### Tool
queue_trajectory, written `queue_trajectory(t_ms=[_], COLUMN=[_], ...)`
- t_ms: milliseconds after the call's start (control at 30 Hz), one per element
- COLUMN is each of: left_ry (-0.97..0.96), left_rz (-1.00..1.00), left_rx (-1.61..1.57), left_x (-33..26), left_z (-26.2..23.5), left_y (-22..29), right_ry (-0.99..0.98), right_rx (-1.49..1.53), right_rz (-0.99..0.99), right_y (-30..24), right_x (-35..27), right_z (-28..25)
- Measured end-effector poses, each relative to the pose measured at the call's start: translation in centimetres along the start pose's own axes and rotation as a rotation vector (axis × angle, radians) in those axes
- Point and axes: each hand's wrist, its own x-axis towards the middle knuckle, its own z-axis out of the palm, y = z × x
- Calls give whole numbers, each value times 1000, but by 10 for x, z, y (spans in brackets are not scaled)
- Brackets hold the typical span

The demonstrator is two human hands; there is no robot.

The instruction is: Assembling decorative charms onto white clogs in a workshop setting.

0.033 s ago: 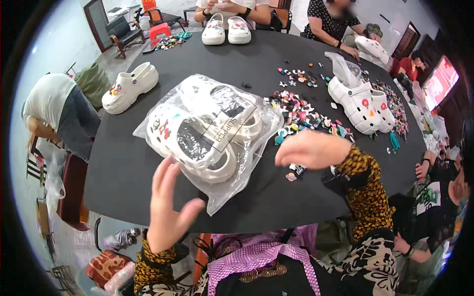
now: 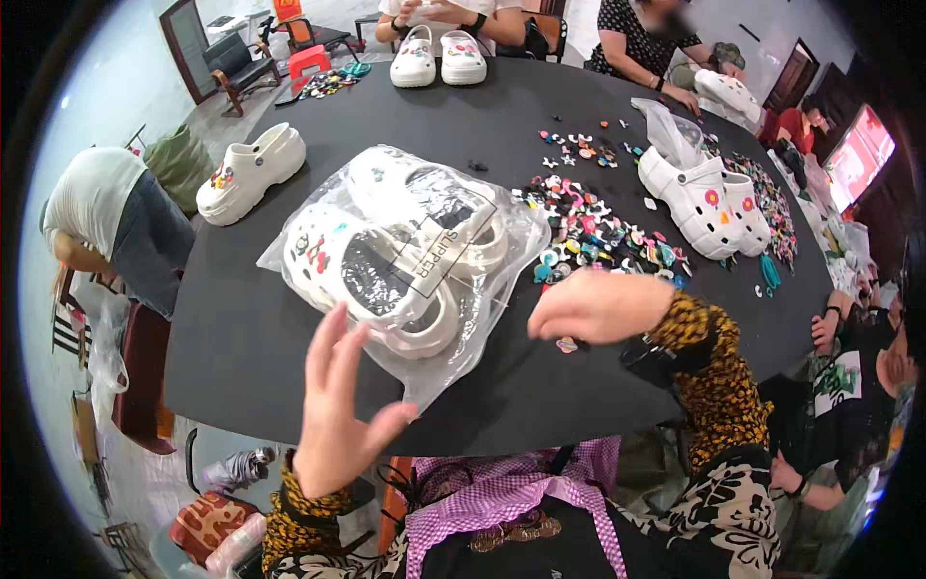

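Observation:
A pair of white clogs [image 2: 333, 246] with colourful charms lies inside a clear plastic bag [image 2: 453, 367] on the dark table. My left hand [image 2: 342, 415] hovers at the bag's near left corner, its fingers spread and thumb apart, holding nothing. To the right of the bag, my right hand [image 2: 608, 307] is over the table, apart from the bag. Its fingers are bent and close together; whatever they may hold is hidden. Under and beyond that hand lies a heap of small shoe charms [image 2: 588, 222] in many colours. A planet-shaped charm [image 2: 567, 344] is just below the fingers.
A single decorated white clog [image 2: 251, 174] stands at the left. Another white pair [image 2: 699, 203] and a blue-green item [image 2: 769, 271] are at the right. At the far edge stands a third pair [image 2: 439, 60] before a seated person. Other people surround the dark table [image 2: 405, 111].
My right hand has shifted slightly left and down. My left hand has moved a little to the right. The bagged clogs stay in place on the table.

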Motion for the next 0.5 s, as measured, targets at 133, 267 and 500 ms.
queue_trajectory(t_ms=[133,267,500], left_ry=[-95,69,296], left_rz=[151,208,-98], left_rx=[251,264,-301], left_x=[11,25,30], left_z=[23,34,25], left_y=[25,6,11], right_ry=[18,340,616], right_rx=[-146,141,-506], right_rz=[-70,-154,-194], right_y=[11,-1,-6], right_x=[18,35,67], right_z=[36,29,16])
